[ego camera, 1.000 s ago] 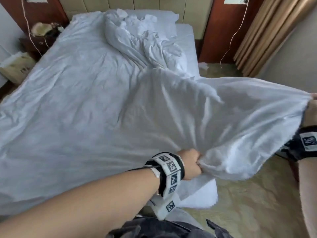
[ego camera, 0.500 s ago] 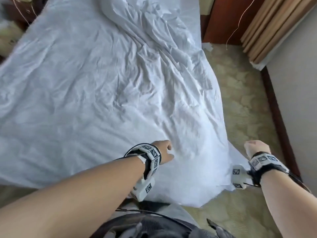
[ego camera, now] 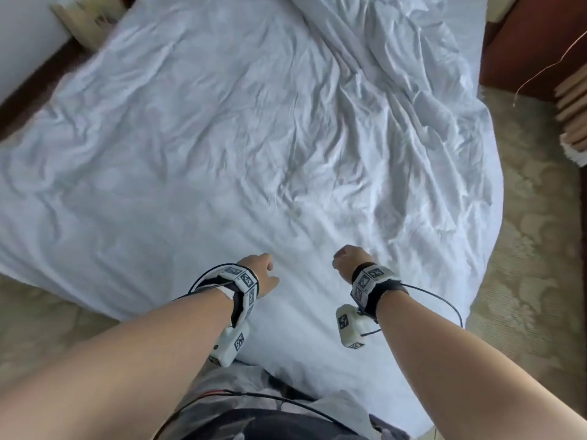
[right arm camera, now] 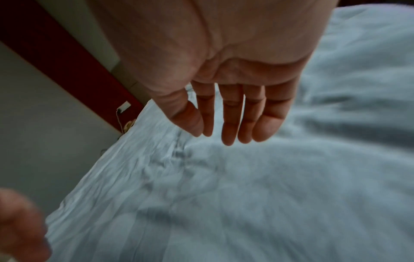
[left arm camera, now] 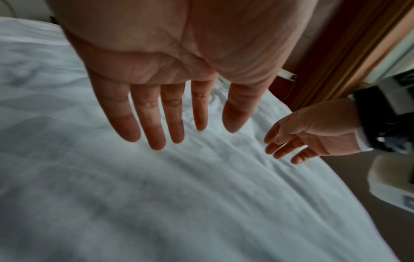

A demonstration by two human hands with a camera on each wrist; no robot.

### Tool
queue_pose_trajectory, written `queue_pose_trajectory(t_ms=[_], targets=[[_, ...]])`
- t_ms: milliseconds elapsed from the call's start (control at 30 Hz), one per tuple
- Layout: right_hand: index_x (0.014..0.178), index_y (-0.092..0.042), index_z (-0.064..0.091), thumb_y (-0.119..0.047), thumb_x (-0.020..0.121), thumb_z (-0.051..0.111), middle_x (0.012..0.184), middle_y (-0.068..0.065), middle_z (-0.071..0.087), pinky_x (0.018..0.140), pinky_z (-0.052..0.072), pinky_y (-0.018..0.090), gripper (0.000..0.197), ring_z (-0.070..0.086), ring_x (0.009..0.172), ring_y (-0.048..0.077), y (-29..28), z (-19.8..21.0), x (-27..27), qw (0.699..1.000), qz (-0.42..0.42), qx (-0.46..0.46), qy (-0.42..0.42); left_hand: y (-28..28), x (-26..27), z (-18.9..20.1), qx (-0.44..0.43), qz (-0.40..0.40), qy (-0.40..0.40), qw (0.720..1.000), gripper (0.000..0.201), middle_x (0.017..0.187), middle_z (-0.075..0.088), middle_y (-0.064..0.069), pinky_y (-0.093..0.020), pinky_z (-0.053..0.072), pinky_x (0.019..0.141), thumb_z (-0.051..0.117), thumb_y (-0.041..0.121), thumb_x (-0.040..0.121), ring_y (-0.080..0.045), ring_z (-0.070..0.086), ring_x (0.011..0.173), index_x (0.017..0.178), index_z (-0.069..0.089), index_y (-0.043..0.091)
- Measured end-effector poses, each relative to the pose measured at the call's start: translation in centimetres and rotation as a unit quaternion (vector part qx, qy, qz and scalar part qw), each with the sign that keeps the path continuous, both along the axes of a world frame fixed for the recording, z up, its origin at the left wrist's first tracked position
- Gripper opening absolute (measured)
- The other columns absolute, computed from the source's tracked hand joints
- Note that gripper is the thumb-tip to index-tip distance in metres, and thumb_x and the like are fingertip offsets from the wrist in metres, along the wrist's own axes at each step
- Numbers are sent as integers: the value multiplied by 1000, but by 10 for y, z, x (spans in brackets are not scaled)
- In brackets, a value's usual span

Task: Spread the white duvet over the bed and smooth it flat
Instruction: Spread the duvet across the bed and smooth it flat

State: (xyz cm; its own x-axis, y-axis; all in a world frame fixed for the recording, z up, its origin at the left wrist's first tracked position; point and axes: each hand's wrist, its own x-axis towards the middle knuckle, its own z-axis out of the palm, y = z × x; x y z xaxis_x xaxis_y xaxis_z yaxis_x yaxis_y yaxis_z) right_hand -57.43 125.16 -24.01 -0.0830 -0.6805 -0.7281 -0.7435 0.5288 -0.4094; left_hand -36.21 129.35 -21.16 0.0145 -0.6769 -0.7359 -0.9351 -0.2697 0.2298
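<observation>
The white duvet lies spread across the bed, wrinkled, with a bunched ridge running toward the far right corner. Its near corner hangs over the bed's foot in front of me. My left hand hovers palm down just above the duvet, fingers straight and slightly apart, holding nothing. My right hand hovers beside it, a short gap to the right, also empty, with fingers extended over the cloth. The right hand shows in the left wrist view too.
Patterned beige carpet runs along the bed's right side and shows at the near left. A dark red wooden panel with a dangling cord stands at the far right, curtain folds beside it. A cardboard box sits at the far left.
One second ago both hands gripped the lifted duvet edge. They let it drop onto the bed; the right hand moved in from the right, and both now hover open over the cloth.
</observation>
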Motion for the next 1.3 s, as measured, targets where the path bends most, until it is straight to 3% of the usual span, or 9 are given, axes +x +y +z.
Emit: queue_pose_trajectory(t_ms=[167,367,500,600,733,833,967,1167,1300], targets=[[125,-20,52,-20,88,52,133,5,52,92,46,32,37,53,116,24,-39,-33,83,993,113,24,9,-53,83,-37,33,38,-36,998,47,132,49,-7,-32,45,92,54,40,89,-26,55,114,128,44,16],[146,-35,19,-24,86,54,158,-10,0,115,22,45,70,4,147,19,-24,-90,127,964,241,104,40,-138,151,-91,32,79,-145,986,75,149,22,-13,-42,39,105,58,48,83,-38,33,132,144,23,21],[144,-32,33,-31,89,55,155,-2,27,116,25,39,60,28,142,20,0,-89,132,883,346,315,-32,-229,96,-115,-43,10,-56,997,79,159,-9,0,-53,25,113,54,51,86,-34,0,147,148,8,36],[124,-23,59,-27,89,54,113,1,64,91,50,35,36,59,117,21,-20,-79,115,940,147,300,-71,-278,37,-133,-56,-63,54,995,70,160,-1,6,-51,18,115,46,52,89,-28,-2,148,148,13,35],[106,-23,61,-19,87,57,97,1,67,74,52,31,19,60,80,16,-91,-75,40,991,-54,95,73,-231,44,-177,6,-142,49,989,64,152,18,5,-47,21,115,45,55,83,-25,10,144,141,35,32],[124,-17,53,-18,87,59,123,8,58,81,45,27,38,59,94,23,-162,-69,0,984,-49,12,171,-143,93,-192,-14,-189,6,982,77,160,-8,13,-44,8,119,42,60,83,-14,-17,146,149,10,39],[139,-21,40,-20,85,59,148,7,30,103,38,37,58,42,128,32,-218,-84,22,975,33,-30,218,-81,129,-178,27,-183,1,983,72,160,-9,14,-46,5,119,40,59,84,-13,-12,148,149,15,40],[145,-26,33,-28,88,59,158,-1,16,117,21,35,63,23,144,23,-142,-124,128,959,239,138,63,-86,127,-171,123,-137,-4,983,61,155,11,15,-48,17,116,45,48,83,-12,9,147,141,33,33],[132,-15,55,-23,95,51,140,5,50,107,35,30,39,48,115,12,-79,-94,117,945,227,229,-56,-98,97,-177,120,-190,-73,972,61,145,42,4,-38,36,112,48,49,78,-21,40,135,136,45,29]])
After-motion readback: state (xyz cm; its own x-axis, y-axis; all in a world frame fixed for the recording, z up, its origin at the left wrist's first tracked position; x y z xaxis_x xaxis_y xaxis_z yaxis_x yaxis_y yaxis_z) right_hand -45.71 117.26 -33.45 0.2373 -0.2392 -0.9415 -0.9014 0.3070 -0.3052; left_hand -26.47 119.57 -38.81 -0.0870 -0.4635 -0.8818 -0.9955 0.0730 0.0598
